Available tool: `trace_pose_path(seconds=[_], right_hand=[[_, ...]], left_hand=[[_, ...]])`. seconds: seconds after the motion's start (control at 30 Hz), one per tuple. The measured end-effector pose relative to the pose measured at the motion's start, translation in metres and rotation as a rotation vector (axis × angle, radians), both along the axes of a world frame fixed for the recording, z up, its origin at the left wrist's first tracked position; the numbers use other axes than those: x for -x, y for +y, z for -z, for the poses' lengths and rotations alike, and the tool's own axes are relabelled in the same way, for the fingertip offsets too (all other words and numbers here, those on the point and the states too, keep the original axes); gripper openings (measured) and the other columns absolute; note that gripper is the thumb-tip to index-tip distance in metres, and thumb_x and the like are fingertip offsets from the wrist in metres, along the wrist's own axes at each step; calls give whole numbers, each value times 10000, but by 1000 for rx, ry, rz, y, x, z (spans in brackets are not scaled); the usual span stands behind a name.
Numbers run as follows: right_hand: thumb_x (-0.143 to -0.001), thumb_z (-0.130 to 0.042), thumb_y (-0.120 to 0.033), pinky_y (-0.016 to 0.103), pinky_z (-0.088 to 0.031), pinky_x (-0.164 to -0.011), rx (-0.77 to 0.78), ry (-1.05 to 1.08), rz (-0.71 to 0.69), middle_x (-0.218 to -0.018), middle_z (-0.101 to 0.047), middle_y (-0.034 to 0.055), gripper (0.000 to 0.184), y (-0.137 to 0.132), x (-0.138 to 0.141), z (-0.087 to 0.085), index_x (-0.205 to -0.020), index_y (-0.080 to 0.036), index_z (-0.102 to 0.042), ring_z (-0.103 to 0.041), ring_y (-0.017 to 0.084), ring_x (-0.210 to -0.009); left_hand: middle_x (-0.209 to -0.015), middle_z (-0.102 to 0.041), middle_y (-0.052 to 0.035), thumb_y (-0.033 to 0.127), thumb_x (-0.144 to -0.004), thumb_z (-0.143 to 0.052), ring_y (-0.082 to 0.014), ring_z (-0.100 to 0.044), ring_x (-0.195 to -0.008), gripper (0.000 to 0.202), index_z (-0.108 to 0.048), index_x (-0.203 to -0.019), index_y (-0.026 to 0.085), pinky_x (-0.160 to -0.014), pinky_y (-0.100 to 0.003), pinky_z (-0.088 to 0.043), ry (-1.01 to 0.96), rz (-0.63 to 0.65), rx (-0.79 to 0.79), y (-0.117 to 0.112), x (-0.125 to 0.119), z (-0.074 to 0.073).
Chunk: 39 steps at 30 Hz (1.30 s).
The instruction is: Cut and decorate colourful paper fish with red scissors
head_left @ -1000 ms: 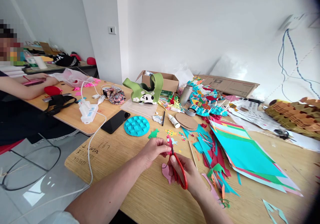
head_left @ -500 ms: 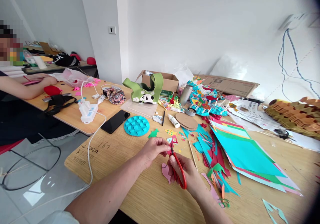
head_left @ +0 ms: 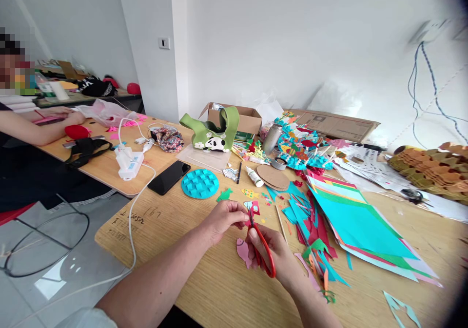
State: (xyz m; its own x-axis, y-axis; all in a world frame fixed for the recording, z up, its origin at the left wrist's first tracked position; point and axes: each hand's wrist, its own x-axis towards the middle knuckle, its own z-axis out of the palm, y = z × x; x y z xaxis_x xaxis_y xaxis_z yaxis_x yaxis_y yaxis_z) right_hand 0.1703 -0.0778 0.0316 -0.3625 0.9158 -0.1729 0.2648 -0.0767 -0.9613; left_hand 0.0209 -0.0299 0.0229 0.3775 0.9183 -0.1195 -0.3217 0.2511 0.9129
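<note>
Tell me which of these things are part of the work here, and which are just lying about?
In use:
left hand pinching red paper
right hand working red-handled scissors

Lying about:
smartphone
teal folded-paper disc
green panda bag
cardboard box

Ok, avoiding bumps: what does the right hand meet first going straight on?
Likely the red paper held by the left hand, at the tips of the right hand's red scissors; depth unclear.

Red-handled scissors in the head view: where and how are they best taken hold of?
By the red loop handles, coming from the near side, as the right hand does. The loops curve back toward the person while the blades point away into the red paper, so fingers can enter the loops well clear of the cutting edges.
</note>
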Motion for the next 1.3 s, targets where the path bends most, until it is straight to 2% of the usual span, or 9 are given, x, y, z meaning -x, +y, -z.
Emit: trace_pose_path(seconds=[0.2, 0.63, 1.0, 1.3], right_hand=[[-751, -439, -744, 202, -347, -380, 23, 9, 4, -489, -570, 6, 586, 0, 0, -2, -708, -165, -520, -489, 90, -385], [-767, -472, -704, 195, -375, -383, 12, 22, 32, -512, -572, -2, 534, 3, -1, 8, -712, -173, -491, -526, 99, -407], [-737, -450, -750, 203, -385, -393, 19, -24, 25, -526, -581, 7, 575, 1, 1, 0, -686, -178, -490, -516, 94, -409], [-748, -445, -743, 203, -373, -397, 22, -24, 1, -523, -577, 14, 574, 1, -2, -2, -691, -174, -492, -513, 96, -413]], left_hand=[[-604, -601, 1, 224, -568, -677, -92, -513, -539, 148, -586, -632, 126, -594, -248, -375, -6, 5, 14, 1, 1, 2], [-630, -606, -8, 259, -575, -714, -93, -519, -546, 195, -602, -654, 119, -597, -254, -385, 2, 1, -5, 1, 0, 3], [-606, -598, -3, 250, -570, -700, -88, -512, -529, 177, -605, -643, 120, -585, -248, -391, 13, -31, -1, 2, 0, 2], [-624, -600, -7, 237, -569, -696, -86, -514, -534, 164, -605, -636, 118, -571, -239, -377, 11, -7, 1, 2, 0, 2]])
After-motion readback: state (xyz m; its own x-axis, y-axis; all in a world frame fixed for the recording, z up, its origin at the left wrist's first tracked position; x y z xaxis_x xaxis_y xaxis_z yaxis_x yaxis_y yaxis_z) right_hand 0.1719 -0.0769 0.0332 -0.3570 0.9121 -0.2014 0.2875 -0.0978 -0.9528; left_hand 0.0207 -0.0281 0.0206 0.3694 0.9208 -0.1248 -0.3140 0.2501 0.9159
